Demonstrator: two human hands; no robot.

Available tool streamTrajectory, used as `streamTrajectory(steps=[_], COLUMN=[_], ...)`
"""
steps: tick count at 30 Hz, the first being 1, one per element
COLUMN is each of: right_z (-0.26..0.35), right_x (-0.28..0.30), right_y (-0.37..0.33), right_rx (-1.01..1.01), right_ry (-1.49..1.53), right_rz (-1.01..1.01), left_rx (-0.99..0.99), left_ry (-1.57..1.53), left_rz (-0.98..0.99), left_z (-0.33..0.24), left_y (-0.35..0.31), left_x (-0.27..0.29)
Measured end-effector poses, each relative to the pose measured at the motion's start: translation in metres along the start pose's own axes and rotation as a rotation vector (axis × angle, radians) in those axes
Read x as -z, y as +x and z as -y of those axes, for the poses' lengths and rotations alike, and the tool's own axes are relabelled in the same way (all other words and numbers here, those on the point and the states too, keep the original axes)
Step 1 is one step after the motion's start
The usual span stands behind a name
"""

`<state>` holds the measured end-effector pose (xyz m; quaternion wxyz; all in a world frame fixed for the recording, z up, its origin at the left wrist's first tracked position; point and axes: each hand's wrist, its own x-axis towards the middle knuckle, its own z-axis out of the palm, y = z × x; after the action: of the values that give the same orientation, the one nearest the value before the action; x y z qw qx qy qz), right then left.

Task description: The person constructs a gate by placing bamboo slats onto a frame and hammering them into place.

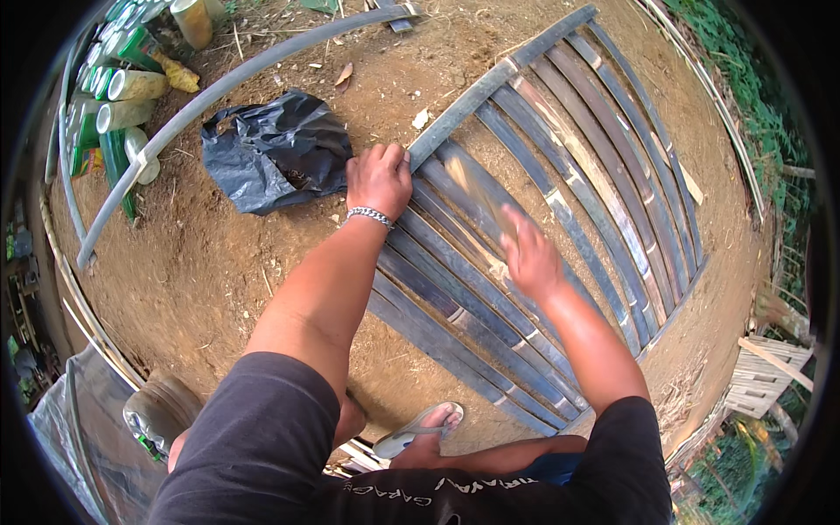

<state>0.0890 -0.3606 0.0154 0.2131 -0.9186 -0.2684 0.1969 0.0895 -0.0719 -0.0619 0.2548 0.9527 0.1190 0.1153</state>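
Head view: a bamboo slat panel (570, 223) lies on the bare dirt ground (201, 280), reaching from the middle toward the ground's right edge. Its dark, narrow slats run side by side with gaps between them, some marked by pale joints, and one shows a split, lighter stretch. A thick grey crosspiece (464, 105) runs along the panel's upper left edge, over the slat ends.

The left hand (381, 179) lies on that crosspiece with its grip curled down over it; the forearm hides what is beyond. A silver chain bracelet (370, 213) circles the wrist. The right hand (534, 258) is above the slats, blurred, beside a brownish, stick-like tool (472, 188) that is smeared too much to name. The right grip's fingers are bent, but whether they are pressed together around the tool I cannot tell.

Just beside the left hand, a crumpled black plastic bag (254, 166) spreads on the ground. A long, curved grey pole (236, 74) arcs past it, and glass bottles (138, 85) lie heaped at the ground's upper left corner, near a yellowed leaf (179, 74). Below the panel's lower left edge, a sandalled foot (429, 424) stands on the dirt.
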Motion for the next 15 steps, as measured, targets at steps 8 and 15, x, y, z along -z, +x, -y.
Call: streamTrajectory(steps=[8, 15], right_z=[-0.017, -0.005], right_x=[0.010, 0.015], right_y=[0.075, 0.075], right_rx=[0.476, 0.084], right_ry=[0.038, -0.120], right_rz=[-0.311, -0.065], left_rx=[0.057, 0.064], left_ry=[0.052, 0.041], left_rz=[-0.020, -0.013], left_z=[-0.006, -0.001], left_y=[0.002, -0.003], left_x=[0.001, -0.002])
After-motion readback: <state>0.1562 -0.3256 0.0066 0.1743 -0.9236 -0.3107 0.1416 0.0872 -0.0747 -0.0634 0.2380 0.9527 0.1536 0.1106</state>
